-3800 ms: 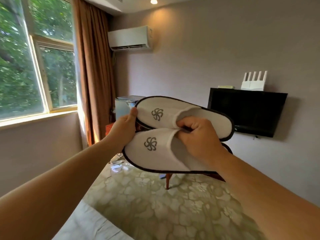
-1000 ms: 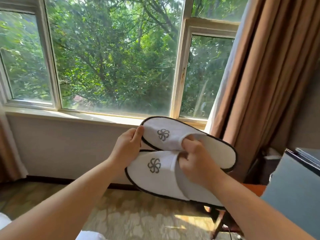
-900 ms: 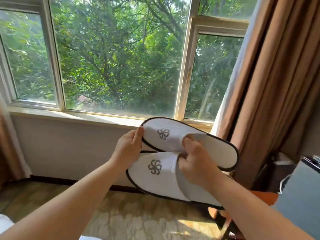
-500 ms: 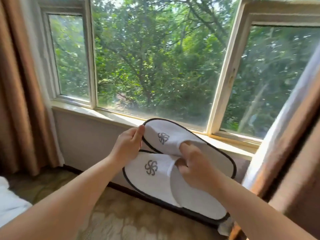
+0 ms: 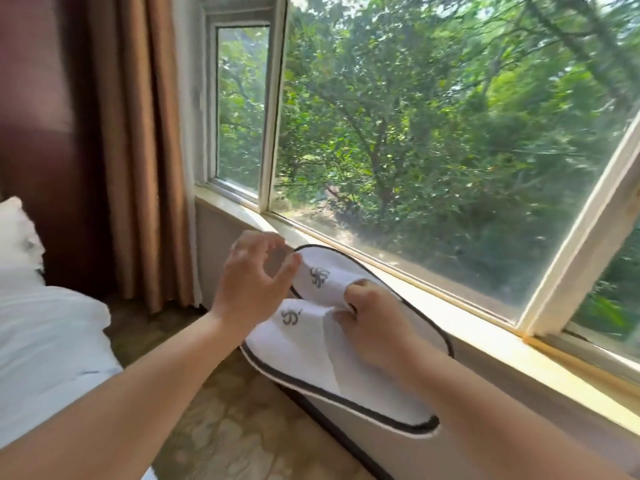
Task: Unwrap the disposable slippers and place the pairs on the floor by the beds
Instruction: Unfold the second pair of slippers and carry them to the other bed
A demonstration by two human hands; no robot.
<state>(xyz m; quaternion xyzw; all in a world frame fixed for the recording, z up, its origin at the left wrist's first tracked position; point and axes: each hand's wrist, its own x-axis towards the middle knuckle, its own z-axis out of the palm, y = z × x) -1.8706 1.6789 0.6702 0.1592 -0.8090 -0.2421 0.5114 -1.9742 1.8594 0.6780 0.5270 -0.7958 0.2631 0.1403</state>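
Note:
Two white disposable slippers with dark trim and grey pinwheel logos are held together in the air, the near slipper (image 5: 304,355) overlapping the far slipper (image 5: 332,271). My right hand (image 5: 374,327) pinches both slippers at their upper straps. My left hand (image 5: 252,282) hovers at the toe ends with fingers spread, its thumb tip close to the far slipper's toe; I cannot tell whether it touches. The slippers hang above the patterned floor (image 5: 221,427), in front of the window sill.
A white bed (image 5: 45,341) with a pillow (image 5: 17,240) lies at the left. A brown curtain (image 5: 138,150) hangs in the corner. The large window (image 5: 433,133) and its sill (image 5: 485,327) run along the right. A strip of floor lies between bed and wall.
The view has swung left from the TV wall to the window and bed corner. My left hand has let go of the slippers' toes and opened; the right hand still holds both.

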